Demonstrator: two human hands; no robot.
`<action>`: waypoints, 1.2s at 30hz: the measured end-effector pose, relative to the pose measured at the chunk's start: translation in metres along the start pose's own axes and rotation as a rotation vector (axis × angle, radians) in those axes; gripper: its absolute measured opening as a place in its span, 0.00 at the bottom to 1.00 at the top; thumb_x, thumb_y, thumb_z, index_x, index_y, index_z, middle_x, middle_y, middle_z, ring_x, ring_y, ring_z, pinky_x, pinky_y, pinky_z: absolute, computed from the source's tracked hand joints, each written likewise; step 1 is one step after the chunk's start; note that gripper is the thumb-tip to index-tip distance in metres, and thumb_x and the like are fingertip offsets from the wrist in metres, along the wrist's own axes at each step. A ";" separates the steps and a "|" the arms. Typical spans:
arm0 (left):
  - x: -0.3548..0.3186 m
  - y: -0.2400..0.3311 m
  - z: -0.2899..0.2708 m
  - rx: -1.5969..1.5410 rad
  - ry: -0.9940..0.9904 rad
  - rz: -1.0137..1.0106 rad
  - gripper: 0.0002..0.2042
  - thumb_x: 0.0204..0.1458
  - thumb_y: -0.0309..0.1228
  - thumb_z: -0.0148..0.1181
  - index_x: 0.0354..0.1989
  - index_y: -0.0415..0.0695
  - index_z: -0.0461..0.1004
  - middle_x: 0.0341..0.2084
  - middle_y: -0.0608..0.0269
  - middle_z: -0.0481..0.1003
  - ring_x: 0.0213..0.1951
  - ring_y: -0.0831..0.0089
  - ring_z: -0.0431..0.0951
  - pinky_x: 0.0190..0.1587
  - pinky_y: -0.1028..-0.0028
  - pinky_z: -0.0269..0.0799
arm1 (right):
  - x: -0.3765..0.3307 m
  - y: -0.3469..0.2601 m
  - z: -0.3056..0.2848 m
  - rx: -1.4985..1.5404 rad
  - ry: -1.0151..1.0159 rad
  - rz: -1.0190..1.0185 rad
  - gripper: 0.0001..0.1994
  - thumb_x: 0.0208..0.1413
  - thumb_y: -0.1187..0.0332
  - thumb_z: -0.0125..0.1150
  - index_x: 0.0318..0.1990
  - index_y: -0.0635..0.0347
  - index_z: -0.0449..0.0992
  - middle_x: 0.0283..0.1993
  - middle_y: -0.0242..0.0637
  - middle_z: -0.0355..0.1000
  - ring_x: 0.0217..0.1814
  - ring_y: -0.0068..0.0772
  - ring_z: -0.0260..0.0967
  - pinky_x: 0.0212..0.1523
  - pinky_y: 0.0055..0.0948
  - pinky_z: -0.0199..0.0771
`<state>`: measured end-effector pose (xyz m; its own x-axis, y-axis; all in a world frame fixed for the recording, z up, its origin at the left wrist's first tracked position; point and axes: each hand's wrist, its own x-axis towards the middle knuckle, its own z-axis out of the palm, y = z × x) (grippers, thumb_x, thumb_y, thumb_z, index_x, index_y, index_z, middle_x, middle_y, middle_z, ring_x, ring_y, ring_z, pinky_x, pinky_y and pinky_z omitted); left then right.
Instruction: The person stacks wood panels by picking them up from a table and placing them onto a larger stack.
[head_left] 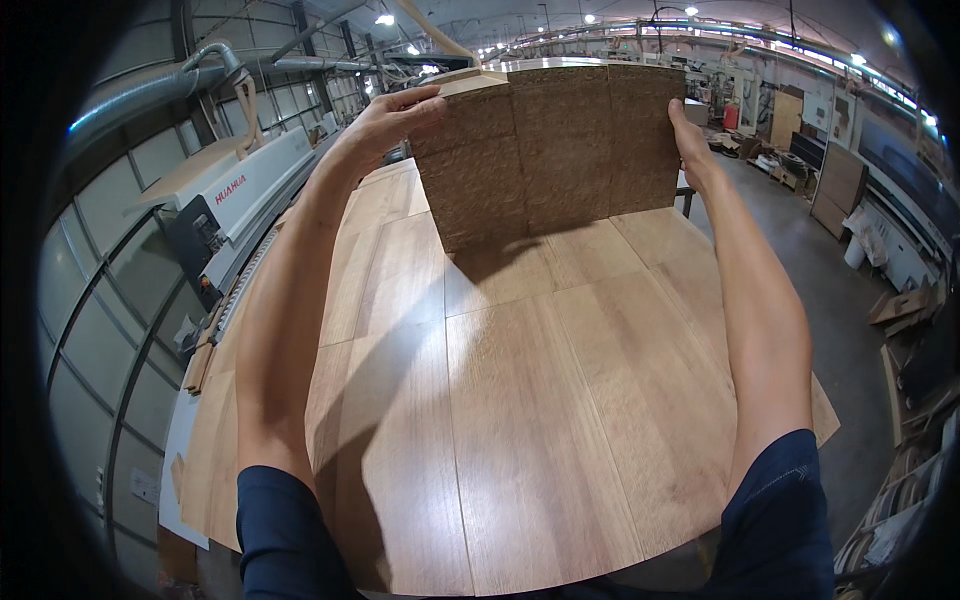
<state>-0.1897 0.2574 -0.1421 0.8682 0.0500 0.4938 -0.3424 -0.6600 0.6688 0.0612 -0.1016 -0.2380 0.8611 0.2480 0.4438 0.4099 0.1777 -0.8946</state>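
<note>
A stack of several brown chipboard panels (pixel 555 150) stands upright at the far end of a spread of wood-veneered boards (pixel 530 400), raw edges facing me. My left hand (pixel 392 118) grips the stack's upper left corner, thumb over the front. My right hand (pixel 690 140) presses flat against the stack's right side. Both forearms reach out from the lower edge in dark blue sleeves. The panels cast a shadow onto the boards just in front of them.
A long white and grey machine (pixel 240 200) runs along the left of the boards, with silver ducts (pixel 150 90) above it. Grey concrete floor (pixel 840 300) lies to the right, with leaning panels (pixel 838 185) and scrap pieces (pixel 900 305) by the far wall.
</note>
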 end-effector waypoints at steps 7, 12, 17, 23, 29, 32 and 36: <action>0.007 -0.011 0.000 -0.003 0.073 -0.016 0.32 0.55 0.50 0.66 0.62 0.42 0.71 0.55 0.53 0.75 0.62 0.64 0.68 0.67 0.63 0.54 | -0.001 0.002 0.007 -0.003 0.007 -0.016 0.41 0.65 0.38 0.43 0.71 0.68 0.55 0.75 0.47 0.52 0.76 0.38 0.47 0.73 0.37 0.44; 0.016 -0.023 0.012 0.282 0.361 0.071 0.30 0.55 0.48 0.65 0.61 0.42 0.71 0.54 0.47 0.74 0.60 0.60 0.69 0.64 0.61 0.61 | 0.028 0.021 -0.013 -0.057 0.020 0.020 0.46 0.60 0.31 0.45 0.73 0.61 0.54 0.77 0.43 0.47 0.79 0.41 0.41 0.71 0.51 0.43; -0.035 0.005 0.072 0.815 0.554 0.829 0.12 0.59 0.41 0.60 0.34 0.45 0.73 0.27 0.57 0.73 0.36 0.60 0.74 0.42 0.58 0.71 | 0.005 0.005 -0.007 -0.072 0.013 -0.009 0.45 0.64 0.35 0.43 0.71 0.71 0.52 0.76 0.51 0.47 0.79 0.42 0.42 0.74 0.37 0.41; -0.037 0.009 0.113 0.283 0.114 -0.092 0.14 0.66 0.33 0.49 0.39 0.33 0.75 0.33 0.48 0.81 0.32 0.60 0.81 0.37 0.64 0.79 | -0.004 -0.006 0.002 -0.056 0.020 0.031 0.44 0.64 0.36 0.43 0.70 0.71 0.54 0.76 0.51 0.49 0.78 0.40 0.44 0.73 0.37 0.43; -0.021 -0.003 0.109 -0.035 0.054 -0.165 0.15 0.65 0.33 0.51 0.44 0.30 0.76 0.34 0.48 0.80 0.35 0.66 0.82 0.39 0.68 0.81 | -0.004 -0.005 -0.002 -0.089 0.046 0.012 0.45 0.62 0.33 0.43 0.71 0.65 0.55 0.76 0.47 0.50 0.78 0.43 0.44 0.71 0.44 0.44; -0.016 0.000 0.102 -0.110 0.069 -0.199 0.14 0.64 0.33 0.54 0.40 0.32 0.79 0.29 0.54 0.81 0.33 0.71 0.82 0.37 0.71 0.79 | 0.000 -0.003 -0.004 -0.092 0.029 0.009 0.46 0.59 0.30 0.43 0.72 0.62 0.55 0.76 0.45 0.49 0.78 0.44 0.42 0.70 0.50 0.43; -0.050 0.009 0.092 0.011 0.008 -0.197 0.13 0.61 0.33 0.57 0.36 0.33 0.80 0.28 0.54 0.81 0.31 0.72 0.82 0.33 0.74 0.80 | -0.001 -0.004 -0.006 -0.061 0.022 -0.001 0.42 0.64 0.36 0.43 0.71 0.67 0.56 0.75 0.48 0.51 0.77 0.42 0.46 0.73 0.40 0.44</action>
<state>-0.2031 0.1798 -0.2114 0.9151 0.1847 0.3583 -0.1621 -0.6450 0.7468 0.0611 -0.1086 -0.2351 0.8667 0.2269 0.4443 0.4280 0.1195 -0.8959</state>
